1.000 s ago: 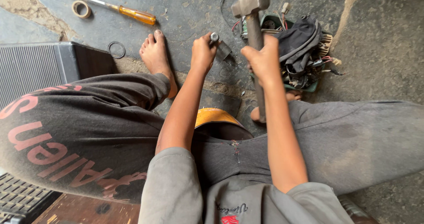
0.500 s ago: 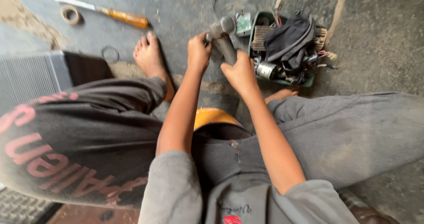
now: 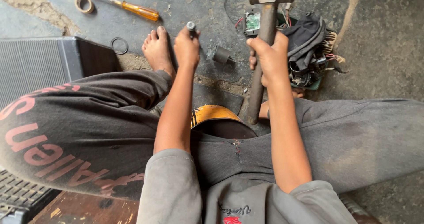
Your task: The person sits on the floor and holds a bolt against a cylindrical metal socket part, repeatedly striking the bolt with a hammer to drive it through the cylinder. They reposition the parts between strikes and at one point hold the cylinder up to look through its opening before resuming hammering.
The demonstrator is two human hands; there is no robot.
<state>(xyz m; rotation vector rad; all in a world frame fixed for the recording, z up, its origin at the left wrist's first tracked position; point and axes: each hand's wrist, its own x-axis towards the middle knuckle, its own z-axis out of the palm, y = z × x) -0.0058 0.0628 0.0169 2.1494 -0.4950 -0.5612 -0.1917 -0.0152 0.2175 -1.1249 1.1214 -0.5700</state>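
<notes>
While the right hand grips it, the hammer stands raised.
Hammer: the hammer point(image 3: 264, 38) is held upright, its metal head at the top edge of the view, its long dark handle running down toward the lap.
Right hand: the right hand point(image 3: 270, 58) is clenched round the middle of the handle, fingers point(image 3: 252, 60) wrapped onto its left side.
Left hand: the left hand point(image 3: 186, 47) is closed on a small metal punch point(image 3: 191, 27), whose rounded grey top shows just above the knuckles; it stands upright over the floor.
Cylinder: a short dark cylinder point(image 3: 221, 55) lies on the concrete floor point(image 3: 198, 3) between the two hands, touching neither.
Bare foot: a bare foot point(image 3: 157, 52) rests on the floor just left of the left hand.
Pile of parts: a green circuit board point(image 3: 252, 22) and a heap of dark cloth and wires point(image 3: 311, 47) lie behind and right of the hammer.
Floor, far left: an orange-handled screwdriver point(image 3: 119, 4), a roll of tape point(image 3: 84, 3) and a thin black ring point(image 3: 119, 45) lie well apart from the hands.
Radiator: a ribbed grey radiator panel point(image 3: 31, 65) sits at the left, beside the knee.
Yellow piece: a yellow curved object point(image 3: 212, 114) shows between the legs.
</notes>
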